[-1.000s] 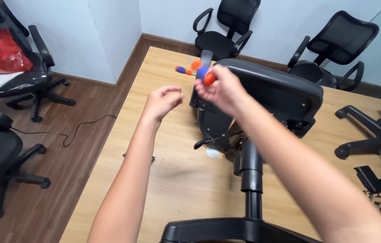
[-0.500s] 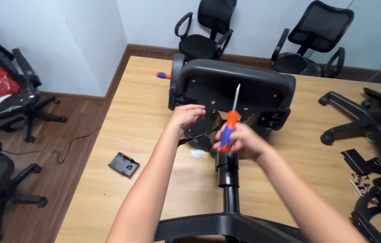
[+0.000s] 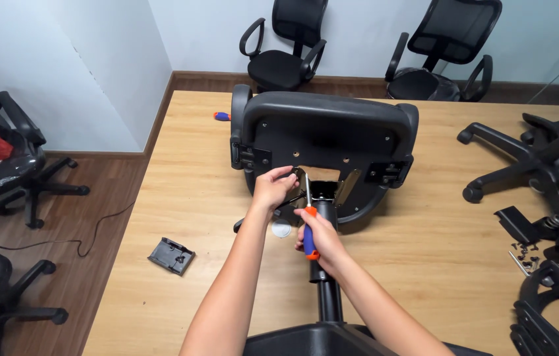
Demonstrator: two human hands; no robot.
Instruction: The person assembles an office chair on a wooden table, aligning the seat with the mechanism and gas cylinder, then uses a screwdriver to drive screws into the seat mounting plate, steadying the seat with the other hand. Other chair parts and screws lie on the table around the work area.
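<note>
Both hands moved lower: right hand (image 3: 319, 240) grips the screwdriver (image 3: 308, 221) by its stiff, light orange-blue handle, left hand (image 3: 273, 188) pinches the mechanism under the heavy seat (image 3: 322, 132) on the bench (image 3: 180, 198)

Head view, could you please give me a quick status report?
Right hand grips orange-and-blue-handled screwdriver. Left hand on metal mechanism under upturned black chair seat. Nothing in the way.

Bare table (image 3: 180, 198) left; chair seat (image 3: 322, 142) ahead (blocking).
</note>
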